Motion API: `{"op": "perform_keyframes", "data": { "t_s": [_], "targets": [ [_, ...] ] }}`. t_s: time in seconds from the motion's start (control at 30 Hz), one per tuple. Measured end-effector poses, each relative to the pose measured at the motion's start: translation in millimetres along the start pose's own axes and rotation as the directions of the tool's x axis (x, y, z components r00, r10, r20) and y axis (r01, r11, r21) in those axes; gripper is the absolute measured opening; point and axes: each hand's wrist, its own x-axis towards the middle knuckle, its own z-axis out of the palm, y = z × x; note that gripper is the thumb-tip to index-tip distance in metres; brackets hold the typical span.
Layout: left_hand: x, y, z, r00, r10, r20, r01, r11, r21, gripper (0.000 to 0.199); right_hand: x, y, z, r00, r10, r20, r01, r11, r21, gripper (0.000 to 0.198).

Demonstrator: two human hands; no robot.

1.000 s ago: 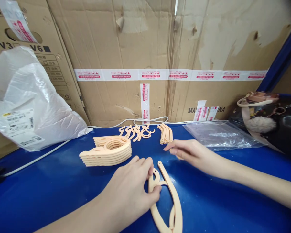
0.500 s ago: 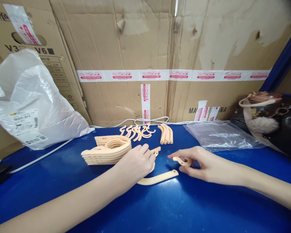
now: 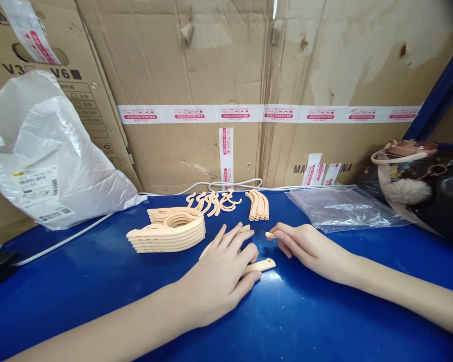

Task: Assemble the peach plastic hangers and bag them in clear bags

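Observation:
My left hand (image 3: 222, 269) lies over a curved beige hanger arm (image 3: 265, 264) on the blue table. Its thumb and index finger are on either side of the arm, while the other fingers stretch forward. Another beige piece (image 3: 245, 229) shows partly beneath those fingers. To the right, my right hand (image 3: 309, 246) is closed in a pinch on a small beige hanger hook; only its tip (image 3: 269, 235) shows. A stack of beige hanger bodies (image 3: 168, 236) sits left of my left hand. Behind my hands lie several loose hooks (image 3: 211, 203) and a bundle of curved arms (image 3: 258, 205).
A white plastic bag (image 3: 53, 156) with a label stands at the left, near a white cable (image 3: 66, 240). Clear plastic film (image 3: 343, 208) and a dark bag (image 3: 445, 196) lie at the right. Cardboard (image 3: 196, 151) walls the back of the table (image 3: 305, 322).
My left hand has unclenched and come over the curved arm, thumb and index finger to either side. My right hand has turned and closed its fingertips, hiding most of the hook.

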Motion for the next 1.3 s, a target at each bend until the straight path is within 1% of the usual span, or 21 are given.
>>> {"op": "perform_keyframes", "data": {
  "t_s": [0.1,0.3,0.43,0.57,0.63,0.8,0.87,0.97,1.07,1.2,1.3],
  "targets": [
    [0.9,-4.6,3.9,0.999,-0.018,0.038,0.021,0.997,-0.076,0.025,-0.9,-0.2,1.5,1.0,0.03,0.002,-0.03,0.999,-0.014,0.036],
    [-0.8,-5.9,4.9,0.998,-0.036,-0.056,0.028,0.989,-0.142,0.024,-3.8,-3.4,2.2,0.998,-0.003,0.056,0.005,0.999,-0.036,0.039],
    [1.0,-5.9,4.3,0.997,-0.036,-0.076,0.023,0.986,-0.167,0.024,-4.4,-4.8,2.9,0.996,-0.026,0.081,0.03,0.998,-0.048,0.039],
    [3.0,-7.0,6.1,0.996,-0.04,-0.084,0.026,0.987,-0.16,0.026,-5.1,-3.7,5.6,0.997,-0.051,0.066,0.056,0.996,-0.072,0.034],
    [2.7,-7.2,7.3,0.997,-0.034,-0.063,0.024,0.988,-0.152,0.028,-6.0,-2.4,7.7,0.995,-0.087,0.041,0.092,0.987,-0.133,0.037],
    [-0.2,-5.5,7.1,0.999,-0.03,-0.038,0.023,0.985,-0.171,0.031,-9.1,-0.6,10.8,0.974,-0.226,-0.008,0.21,0.916,-0.341,0.044],
    [-0.9,-5.3,6.7,0.999,-0.028,-0.045,0.019,0.983,-0.182,0.031,-9.9,-1.0,10.9,0.966,-0.258,-0.019,0.231,0.896,-0.378,0.044],
    [-0.9,-6.6,6.7,0.999,-0.006,-0.053,-0.004,0.981,-0.192,0.031,-10.1,-2.0,10.6,0.958,-0.287,-0.004,0.256,0.861,-0.439,0.043],
    [-0.4,-8.3,7.0,0.999,0.018,-0.041,-0.026,0.981,-0.194,0.032,-9.1,-2.5,10.5,0.942,-0.336,0.017,0.295,0.799,-0.524,0.043],
    [0.0,-8.2,6.2,0.999,0.019,-0.042,-0.028,0.979,-0.203,0.031,-7.6,-3.0,9.4,0.908,-0.418,-0.001,0.328,0.715,-0.618,0.042],
    [0.2,-7.4,5.7,0.999,0.027,-0.037,-0.034,0.981,-0.193,0.031,-7.4,-4.3,8.1,0.899,-0.438,0.0,0.338,0.695,-0.635,0.041]
  ]
}}
